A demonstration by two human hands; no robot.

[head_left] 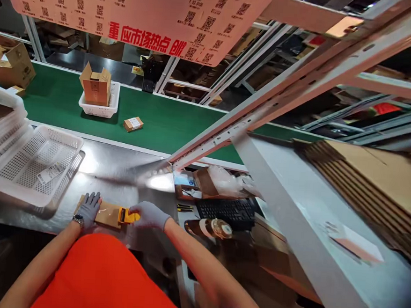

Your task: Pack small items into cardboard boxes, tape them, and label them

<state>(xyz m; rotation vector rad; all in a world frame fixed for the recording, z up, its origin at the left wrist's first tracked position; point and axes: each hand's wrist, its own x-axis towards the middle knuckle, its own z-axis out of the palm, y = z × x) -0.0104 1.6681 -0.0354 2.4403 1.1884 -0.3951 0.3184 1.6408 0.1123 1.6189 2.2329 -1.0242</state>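
Observation:
A small brown cardboard box (108, 214) lies on the metal table in front of me. My gloved left hand (90, 210) rests on its left end, the visible fingers stretched out flat. Against the box's right end sits a yellow tape dispenser (128, 215), and my gloved right hand (151, 215) is closed around its handle. Shiny clear tape shows along the top of the box. The underside of the box and the palm of my left hand are hidden.
A white perforated basket (39, 166) holding a label stands on the left. Behind the metal table (120, 160) runs a green conveyor (172, 123) with cartons. To the right are a keyboard (227, 214), a brown bottle (207, 228), a slanted metal post (266, 95) and stacked flat cardboard (376, 180).

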